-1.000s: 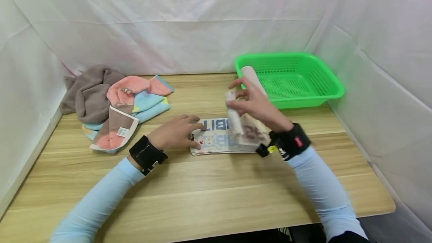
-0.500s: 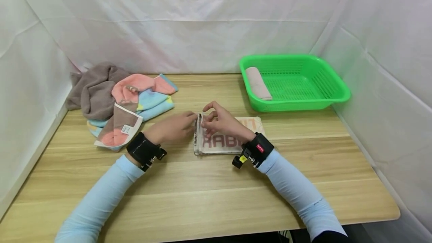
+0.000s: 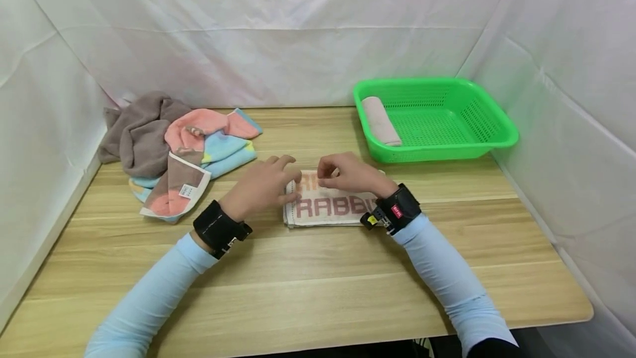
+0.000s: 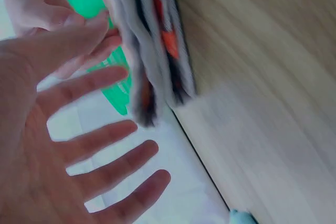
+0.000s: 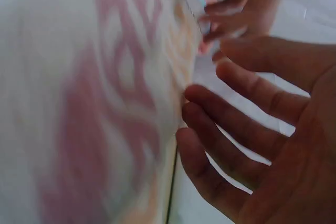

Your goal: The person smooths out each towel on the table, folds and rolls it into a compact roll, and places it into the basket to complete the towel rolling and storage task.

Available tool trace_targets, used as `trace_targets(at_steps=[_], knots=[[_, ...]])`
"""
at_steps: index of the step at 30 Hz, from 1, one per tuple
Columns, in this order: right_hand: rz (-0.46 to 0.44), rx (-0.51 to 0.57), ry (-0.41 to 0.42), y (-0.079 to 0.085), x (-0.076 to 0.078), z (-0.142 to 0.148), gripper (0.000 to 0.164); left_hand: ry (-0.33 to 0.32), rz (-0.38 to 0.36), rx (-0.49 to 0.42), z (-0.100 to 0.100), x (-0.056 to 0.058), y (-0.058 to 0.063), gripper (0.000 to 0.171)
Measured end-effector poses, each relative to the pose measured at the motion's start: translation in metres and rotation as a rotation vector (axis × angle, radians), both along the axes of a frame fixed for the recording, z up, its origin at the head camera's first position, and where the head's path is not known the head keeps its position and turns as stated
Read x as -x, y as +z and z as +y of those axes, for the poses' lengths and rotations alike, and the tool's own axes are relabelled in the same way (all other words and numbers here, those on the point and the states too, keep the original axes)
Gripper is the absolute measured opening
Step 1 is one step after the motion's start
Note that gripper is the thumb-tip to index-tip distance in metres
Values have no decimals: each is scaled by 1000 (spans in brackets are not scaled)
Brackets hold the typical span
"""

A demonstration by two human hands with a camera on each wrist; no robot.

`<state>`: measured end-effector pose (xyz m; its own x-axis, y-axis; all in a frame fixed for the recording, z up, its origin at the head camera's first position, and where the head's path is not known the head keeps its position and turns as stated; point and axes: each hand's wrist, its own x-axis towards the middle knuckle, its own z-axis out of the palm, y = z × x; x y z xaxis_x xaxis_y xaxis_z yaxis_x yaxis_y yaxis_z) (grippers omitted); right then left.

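Note:
A folded cream towel (image 3: 330, 217) with "RABBIT" lettering lies flat on the table between the hands. Its layered folded edge (image 4: 142, 40) faces the left wrist camera. At the towel's left end is the left hand (image 3: 259, 188), fingers spread; the left wrist view shows the palm (image 4: 31, 177) with nothing in it. Over the back part of the towel hovers the right hand (image 3: 354, 173), its fingers loosely bent. In the right wrist view that hand (image 5: 294, 177) holds nothing, and its fingertips come right at the towel's far edge.
A green plastic basket (image 3: 432, 153) stands at the back right with a rolled pale towel (image 3: 381, 121) inside its left end. At the back left lies a heap of towels: grey-brown (image 3: 144, 137), pink (image 3: 196, 126) and blue (image 3: 228, 153). White cloth walls (image 3: 278, 65) enclose the table.
The right hand brought the towel's right part over to the left, let go, and drew back slightly right. Brown lettering now faces up instead of blue. The left hand's fingers have spread.

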<state>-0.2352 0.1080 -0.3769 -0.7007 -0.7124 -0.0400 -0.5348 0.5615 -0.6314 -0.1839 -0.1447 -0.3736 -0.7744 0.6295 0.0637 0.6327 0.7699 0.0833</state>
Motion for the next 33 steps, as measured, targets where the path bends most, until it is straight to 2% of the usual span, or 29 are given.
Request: trace_targets(at_steps=[3,6,11,16,19,21,27,33], knots=[[65,-70,27,6,3,13,4,-37,3,34,4,-4,-1,24],[71,-125,67,6,5,23,7,-23,-38,36,5,-6,-2,23],[6,-131,127,2,7,30,13,48,-59,23,0,-2,-6,26],[25,-139,157,0,7,32,19,142,-64,17,-10,4,-10,34],[16,-163,142,-2,6,31,23,188,-66,29,-15,6,-10,39],[10,-180,117,-3,5,30,26,190,-50,40,-17,7,-9,42],[25,-245,8,-6,3,25,39,107,-8,52,-9,4,-2,47],[11,-245,-153,-16,5,13,57,-22,-25,56,14,0,1,43]])
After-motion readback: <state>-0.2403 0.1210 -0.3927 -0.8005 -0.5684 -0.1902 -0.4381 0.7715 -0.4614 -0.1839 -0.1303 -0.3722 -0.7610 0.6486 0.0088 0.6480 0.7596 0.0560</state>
